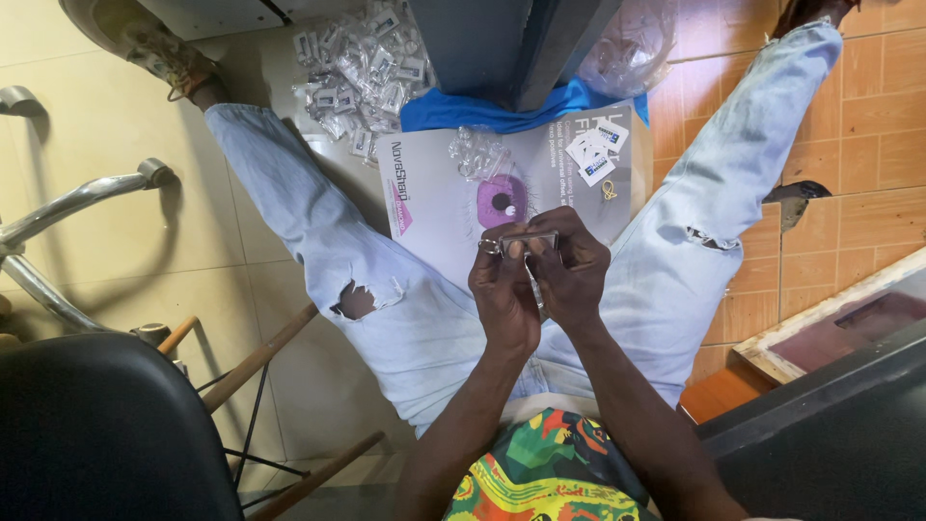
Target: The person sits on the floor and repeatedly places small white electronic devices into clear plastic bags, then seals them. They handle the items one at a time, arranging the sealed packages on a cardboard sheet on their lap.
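Note:
Both my hands meet above my lap and grip one small clear flat piece (529, 238) with a little metal ring at its left end. My left hand (503, 287) pinches it from below on the left side. On the right side, the fingers of my right hand (571, 262) close over it. Just beyond my hands lies a grey printed card (439, 198) with a purple round picture. A clear plastic bit (477, 152), a few small white labelled packets (593, 150) and a small yellow ring (609, 190) lie on that card.
A heap of several small clear packets (362, 68) lies on the floor between my feet. A blue cloth (473, 111) hangs under a dark grey post (511, 43). A black chair (101, 429) and metal chair legs (68, 207) stand at left, and a dark counter (830, 425) at right.

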